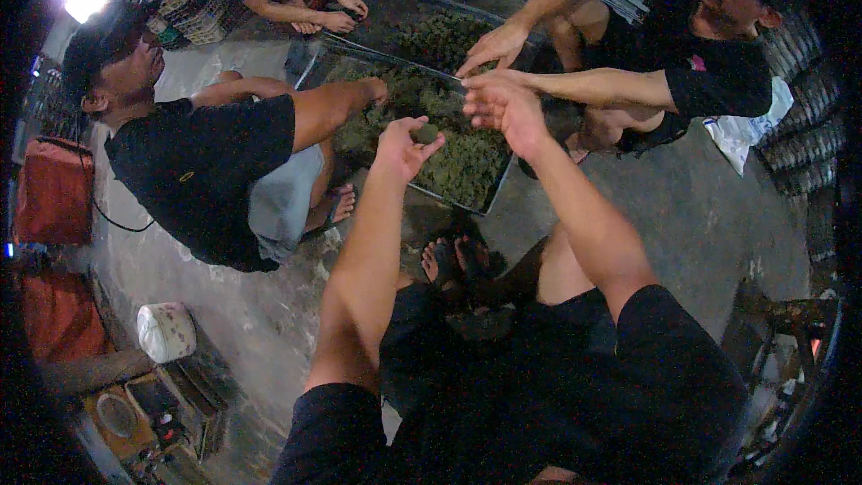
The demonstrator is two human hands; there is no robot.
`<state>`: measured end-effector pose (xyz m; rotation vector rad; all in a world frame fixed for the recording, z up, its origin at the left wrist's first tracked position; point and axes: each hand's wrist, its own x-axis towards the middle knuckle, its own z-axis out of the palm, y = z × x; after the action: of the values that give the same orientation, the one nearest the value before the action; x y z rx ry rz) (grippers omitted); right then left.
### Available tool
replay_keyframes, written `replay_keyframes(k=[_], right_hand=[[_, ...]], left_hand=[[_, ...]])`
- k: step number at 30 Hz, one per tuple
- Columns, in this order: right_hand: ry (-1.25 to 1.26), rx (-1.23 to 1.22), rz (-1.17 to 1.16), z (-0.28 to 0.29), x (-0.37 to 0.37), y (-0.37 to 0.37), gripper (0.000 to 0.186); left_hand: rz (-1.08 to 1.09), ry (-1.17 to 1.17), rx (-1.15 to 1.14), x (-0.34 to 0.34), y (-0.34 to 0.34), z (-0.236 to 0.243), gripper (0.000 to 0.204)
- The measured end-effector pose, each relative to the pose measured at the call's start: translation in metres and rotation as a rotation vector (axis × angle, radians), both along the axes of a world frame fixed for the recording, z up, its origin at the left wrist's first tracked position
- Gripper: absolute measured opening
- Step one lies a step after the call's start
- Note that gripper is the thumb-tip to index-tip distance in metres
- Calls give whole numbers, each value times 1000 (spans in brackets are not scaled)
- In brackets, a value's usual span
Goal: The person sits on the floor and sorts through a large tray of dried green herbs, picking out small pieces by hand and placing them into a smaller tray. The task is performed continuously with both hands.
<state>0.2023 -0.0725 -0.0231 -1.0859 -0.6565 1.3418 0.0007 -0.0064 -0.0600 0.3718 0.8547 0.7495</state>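
Observation:
My left hand (404, 151) is over the near side of a metal-rimmed tray (485, 212). Thumb and fingers close around a small, roundish dark green lump (425, 135). Level with it and to the right, my right hand (510, 115) hovers with palm up and fingers loosely apart; no object shows in it. Crumbly, moist-looking green-brown material (469, 167) fills the tray below both hands. What that material is, I cannot tell.
Co-workers crouch around: one at left reaches into the tray, one at right has hands close beyond mine, another sits at the far side. A second heap (440, 36) lies farther off. A white tub (166, 331) stands lower left; a white bag (750, 126) lies right.

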Motion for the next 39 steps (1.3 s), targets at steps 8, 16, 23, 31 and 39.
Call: replay_keyframes(k=[8,16,23,31,39], right_hand=[[-1214,464,-28,-6,-37,-21,48],[-1311,425,-81,-8,-27,-23,34],[-1214,250,-36,2,-23,-21,27],[418,-158,-114,-4,9,-16,30],[112,-213,-73,13,-11,-20,48]], left_hand=[[-131,66,262,30,-14,-4,19],[-183,249,377,35,-26,18,29],[-159,189,340,33,-24,17,30],[-110,6,85,27,-13,20,32],[-80,138,69,16,-15,24,56]])
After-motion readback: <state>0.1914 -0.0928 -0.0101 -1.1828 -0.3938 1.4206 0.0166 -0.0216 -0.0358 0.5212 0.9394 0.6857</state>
